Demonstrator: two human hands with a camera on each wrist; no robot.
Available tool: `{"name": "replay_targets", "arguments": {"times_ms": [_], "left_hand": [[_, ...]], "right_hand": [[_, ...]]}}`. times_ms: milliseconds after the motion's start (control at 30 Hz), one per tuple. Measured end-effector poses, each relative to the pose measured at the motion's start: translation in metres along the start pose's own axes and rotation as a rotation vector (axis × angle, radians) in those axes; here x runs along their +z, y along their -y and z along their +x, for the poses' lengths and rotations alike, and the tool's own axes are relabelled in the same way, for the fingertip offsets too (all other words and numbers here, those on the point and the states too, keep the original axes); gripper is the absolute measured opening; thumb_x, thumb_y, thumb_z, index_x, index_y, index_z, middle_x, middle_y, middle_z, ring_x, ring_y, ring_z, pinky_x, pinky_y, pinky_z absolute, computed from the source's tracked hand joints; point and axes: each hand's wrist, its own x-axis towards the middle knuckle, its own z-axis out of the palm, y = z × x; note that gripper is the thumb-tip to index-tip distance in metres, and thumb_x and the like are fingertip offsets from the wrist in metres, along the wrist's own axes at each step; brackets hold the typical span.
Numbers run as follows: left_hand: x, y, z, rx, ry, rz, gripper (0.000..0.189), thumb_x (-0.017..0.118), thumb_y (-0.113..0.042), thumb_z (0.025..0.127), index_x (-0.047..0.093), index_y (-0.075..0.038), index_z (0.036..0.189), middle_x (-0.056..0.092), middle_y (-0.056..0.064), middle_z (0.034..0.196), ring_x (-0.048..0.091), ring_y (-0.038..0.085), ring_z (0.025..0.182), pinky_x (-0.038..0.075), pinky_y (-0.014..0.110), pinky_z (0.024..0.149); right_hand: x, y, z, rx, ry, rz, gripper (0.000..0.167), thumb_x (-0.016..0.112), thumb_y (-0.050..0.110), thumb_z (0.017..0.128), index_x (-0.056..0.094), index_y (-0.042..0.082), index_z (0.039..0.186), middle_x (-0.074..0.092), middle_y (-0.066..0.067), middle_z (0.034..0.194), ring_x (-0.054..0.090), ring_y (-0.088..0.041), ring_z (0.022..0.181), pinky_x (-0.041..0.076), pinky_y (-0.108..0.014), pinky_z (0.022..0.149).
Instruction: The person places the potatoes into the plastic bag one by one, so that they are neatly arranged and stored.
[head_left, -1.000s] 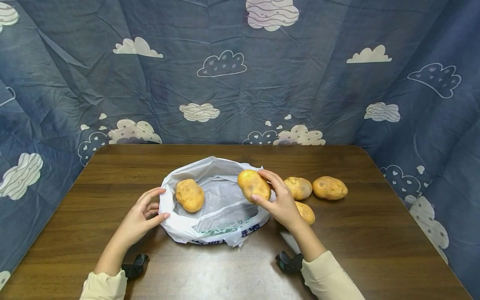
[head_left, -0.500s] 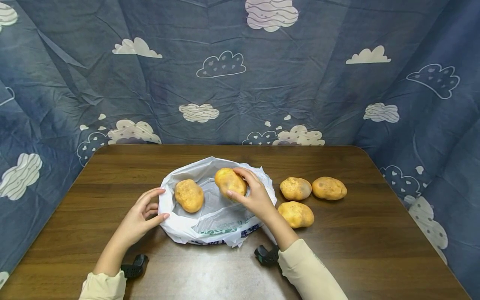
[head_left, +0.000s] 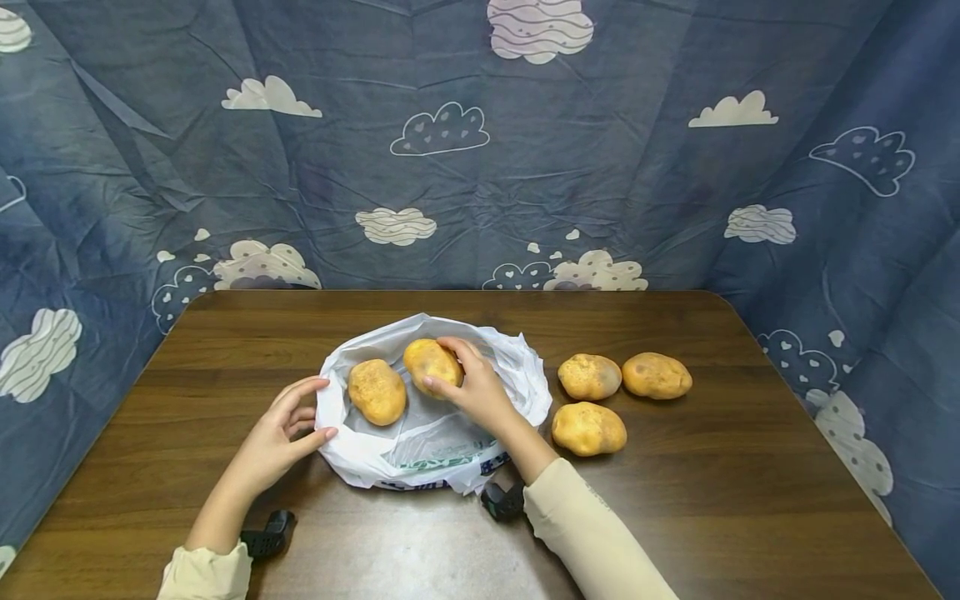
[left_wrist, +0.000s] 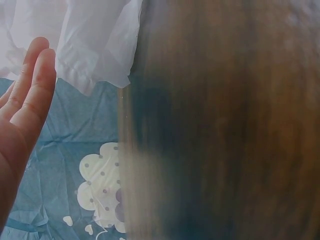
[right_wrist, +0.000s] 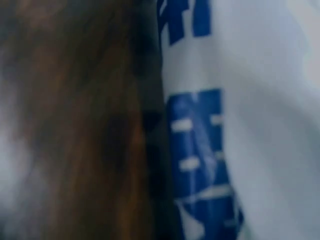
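Note:
A white plastic bag (head_left: 528,375) lies wide-mouthed on the table, with blue and green print along its near side. Inside it on the left rests one potato (head_left: 377,392). My right hand (head_left: 480,392) grips a second potato (head_left: 432,367) between thumb and fingers, over the bag's middle and just right of the first. My left hand (head_left: 281,437) touches the bag's left rim, thumb and fingers spread apart. In the left wrist view, extended fingers (left_wrist: 37,87) lie against the white plastic (left_wrist: 95,45). The right wrist view shows only the bag's printed side (right_wrist: 200,145) and blurred wood.
Three more potatoes lie on the table right of the bag: one nearer the front (head_left: 589,429), one behind it (head_left: 589,377), one farther right (head_left: 657,376). The brown wooden table (head_left: 750,483) ends at a blue cloud-patterned curtain (head_left: 480,192).
My right hand has carried its potato leftward from the bag's right rim to beside the potato inside, uncovering the loose potatoes on the right. The left hand has stayed at the rim.

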Motion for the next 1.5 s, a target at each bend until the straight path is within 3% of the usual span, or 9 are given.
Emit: {"name": "replay_targets", "arguments": {"times_ms": [633,1067,1500], "left_hand": [[0.001,0.0,0.0,0.009,-0.001,-0.009,0.06,0.067,0.01,0.073,0.041,0.004,0.127,0.036,0.016,0.129,0.054,0.011,0.085,0.046,0.015,0.074],[0.001,-0.001,0.0,0.01,0.002,-0.011,0.059,0.067,0.01,0.074,0.041,0.004,0.127,0.036,0.016,0.129,0.055,0.011,0.084,0.046,0.015,0.074],[0.001,-0.001,-0.001,0.013,0.001,-0.01,0.059,0.067,0.01,0.073,0.041,0.004,0.126,0.035,0.016,0.129,0.054,0.011,0.084,0.046,0.015,0.074]], "right_hand": [[0.016,-0.006,0.004,0.11,0.075,0.001,0.056,0.071,0.028,0.078,0.048,0.007,0.124,0.052,-0.008,0.119,0.049,-0.021,0.106,0.039,-0.037,0.089],[0.019,-0.01,0.002,0.195,0.106,0.068,0.058,0.069,0.026,0.08,0.044,0.004,0.126,0.052,-0.01,0.119,0.048,-0.022,0.108,0.038,-0.037,0.092],[0.017,-0.009,-0.001,0.16,0.113,0.099,0.05,0.067,0.022,0.082,0.047,0.008,0.126,0.048,-0.007,0.125,0.043,-0.017,0.115,0.033,-0.032,0.098]]}}
